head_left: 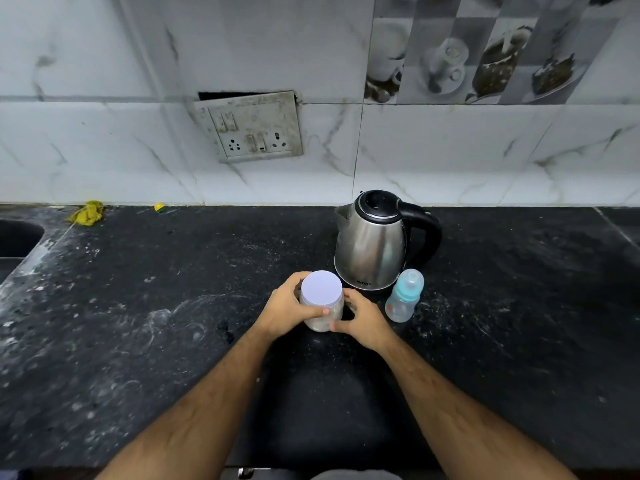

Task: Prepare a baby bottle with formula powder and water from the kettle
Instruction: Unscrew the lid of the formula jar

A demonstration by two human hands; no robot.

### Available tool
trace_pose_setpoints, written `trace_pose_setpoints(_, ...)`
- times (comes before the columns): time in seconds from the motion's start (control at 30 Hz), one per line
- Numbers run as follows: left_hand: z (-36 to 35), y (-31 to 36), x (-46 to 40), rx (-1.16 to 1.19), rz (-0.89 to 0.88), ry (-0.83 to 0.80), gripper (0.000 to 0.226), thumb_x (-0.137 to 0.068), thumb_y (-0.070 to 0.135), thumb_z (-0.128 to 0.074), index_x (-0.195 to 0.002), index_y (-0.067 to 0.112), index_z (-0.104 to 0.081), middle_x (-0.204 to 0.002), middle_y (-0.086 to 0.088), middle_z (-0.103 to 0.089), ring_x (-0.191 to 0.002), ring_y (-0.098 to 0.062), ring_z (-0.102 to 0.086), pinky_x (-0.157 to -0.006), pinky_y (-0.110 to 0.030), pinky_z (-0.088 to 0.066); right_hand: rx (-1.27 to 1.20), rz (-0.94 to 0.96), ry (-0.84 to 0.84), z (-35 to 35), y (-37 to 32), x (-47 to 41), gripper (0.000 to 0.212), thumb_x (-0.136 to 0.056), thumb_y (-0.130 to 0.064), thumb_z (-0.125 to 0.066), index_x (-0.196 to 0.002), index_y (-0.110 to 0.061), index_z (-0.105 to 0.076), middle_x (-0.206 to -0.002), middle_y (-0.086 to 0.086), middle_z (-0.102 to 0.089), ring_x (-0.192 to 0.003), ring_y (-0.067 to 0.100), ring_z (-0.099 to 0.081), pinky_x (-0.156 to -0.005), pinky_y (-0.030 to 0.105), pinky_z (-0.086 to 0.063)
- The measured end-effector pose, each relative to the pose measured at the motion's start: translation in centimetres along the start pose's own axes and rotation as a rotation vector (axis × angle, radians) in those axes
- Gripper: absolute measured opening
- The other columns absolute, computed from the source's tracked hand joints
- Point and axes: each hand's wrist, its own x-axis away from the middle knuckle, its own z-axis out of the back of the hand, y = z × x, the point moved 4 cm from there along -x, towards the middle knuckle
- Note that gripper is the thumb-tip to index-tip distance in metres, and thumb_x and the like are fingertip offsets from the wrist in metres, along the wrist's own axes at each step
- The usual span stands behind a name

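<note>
The speckled black stone surface point(138, 323) carries a brushed-silver steel kettle with black lid and handle point(372, 247), a clear baby bottle with teal collar point(403, 297), and a white-lidded clear jar point(321, 299).

Jar point(323, 318) wall largely covered by curled fingers point(313, 311) of both hands; contents behind them unreadable. Kettle point(370, 247) brand lettering, beyond the fingertips, too small to read. Sink point(17, 237) cut by left edge; forearms cut by bottom edge.
</note>
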Motion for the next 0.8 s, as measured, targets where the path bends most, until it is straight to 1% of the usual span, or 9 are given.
trace_pose_setpoints(0.07,0.2,-0.3,0.1,0.05,0.018,-0.039,0.074,-0.055,0.035,-0.093,-0.121,0.032,-0.06,-0.118,0.012,-0.067,-0.112,-0.008,-0.062,-0.098,-0.036,-0.053,-0.055,0.009,-0.04,-0.2,0.4,0.3,0.083,-0.054,-0.03,-0.089,-0.129,-0.026,-0.054,-0.127,-0.008,-0.065,-0.119,0.009,-0.06,-0.106,0.038,-0.047)
trace_pose_setpoints(0.13,0.4,-0.2,0.5,0.107,0.049,-0.079,0.073,-0.054,0.037,-0.092,-0.12,0.031,-0.061,-0.118,0.009,-0.069,-0.112,-0.011,-0.064,-0.097,-0.038,-0.055,-0.109,0.005,-0.086,-0.4,0.5,0.8,0.088,-0.052,-0.032,-0.091,-0.13,-0.026,-0.053,-0.128,-0.006,-0.065,-0.12,0.009,-0.06,-0.105,0.039,-0.049)
trace_pose_setpoints(0.23,0.5,0.3,1.1,0.213,0.099,-0.14,0.061,-0.068,0.024,-0.089,-0.121,0.024,-0.06,-0.117,0.002,-0.069,-0.111,-0.017,-0.067,-0.09,-0.042,-0.058,-0.19,-0.004,-0.154,-0.5,-0.2,1.5,0.095,-0.053,-0.03,-0.094,-0.135,-0.024,-0.048,-0.13,-0.004,-0.063,-0.12,0.011,-0.061,-0.102,0.04,-0.051)
trace_pose_setpoints(0.3,0.7,0.8,1.4,0.227,0.119,-0.171,0.056,-0.074,0.022,-0.086,-0.123,0.022,-0.059,-0.117,0.0,-0.07,-0.109,-0.018,-0.068,-0.089,-0.041,-0.059,-0.236,-0.013,-0.188,-0.6,-0.5,1.8,0.096,-0.053,-0.029,-0.093,-0.136,-0.022,-0.046,-0.13,-0.002,-0.062,-0.119,0.013,-0.061,-0.101,0.038,-0.052)
trace_pose_setpoints(0.4,0.9,1.3,1.5,0.254,0.1,-0.172,0.06,-0.076,0.019,-0.085,-0.129,0.016,-0.056,-0.12,0.0,-0.069,-0.114,-0.018,-0.066,-0.088,-0.027,-0.056,-0.281,-0.028,-0.181,-0.8,-1.1,2.2,0.091,-0.051,-0.028,-0.093,-0.13,-0.019,-0.048,-0.124,0.002,-0.065,-0.115,0.015,-0.064,-0.099,0.037,-0.053)
trace_pose_setpoints(0.47,1.1,1.9,1.5,0.269,0.09,-0.168,0.078,-0.067,0.029,-0.088,-0.135,0.018,-0.051,-0.126,0.003,-0.064,-0.118,-0.013,-0.062,-0.094,-0.024,-0.051,-0.306,-0.027,-0.179,-0.9,-1.5,2.4,0.089,-0.051,-0.03,-0.093,-0.128,-0.018,-0.05,-0.122,0.003,-0.067,-0.115,0.018,-0.064,-0.1,0.038,-0.052)
trace_pose_setpoints(0.53,1.1,2.6,1.5,0.298,0.081,-0.198,0.09,-0.056,0.04,-0.085,-0.137,0.023,-0.05,-0.128,0.004,-0.064,-0.118,-0.011,-0.061,-0.098,-0.026,-0.05,-0.325,-0.018,-0.219,-1.3,-2.1,2.7,0.084,-0.056,-0.026,-0.092,-0.129,-0.017,-0.052,-0.123,0.003,-0.069,-0.117,0.02,-0.064,-0.103,0.041,-0.051)
trace_pose_setpoints(0.67,1.0,3.3,1.9,0.427,0.072,-0.227,0.083,-0.057,0.037,-0.085,-0.133,0.027,-0.054,-0.126,-0.002,-0.067,-0.115,-0.018,-0.065,-0.097,-0.031,-0.052,-0.395,0.023,-0.249,-1.6,-3.8,3.8,0.073,-0.066,-0.017,-0.087,-0.131,-0.016,-0.054,-0.125,0.009,-0.068,-0.12,0.026,-0.062,-0.106,0.047,-0.047)
trace_pose_setpoints(0.8,0.6,4.0,2.3,0.49,0.058,-0.233,0.085,-0.059,0.035,-0.084,-0.138,0.028,-0.051,-0.126,-0.004,-0.067,-0.114,-0.022,-0.066,-0.095,-0.033,-0.053,-0.419,0.101,-0.289,-1.3,-5.6,4.7,0.053,-0.077,0.004,-0.075,-0.115,-0.033,-0.069,-0.116,0.003,-0.071,-0.112,0.016,-0.065,-0.099,0.034,-0.051)
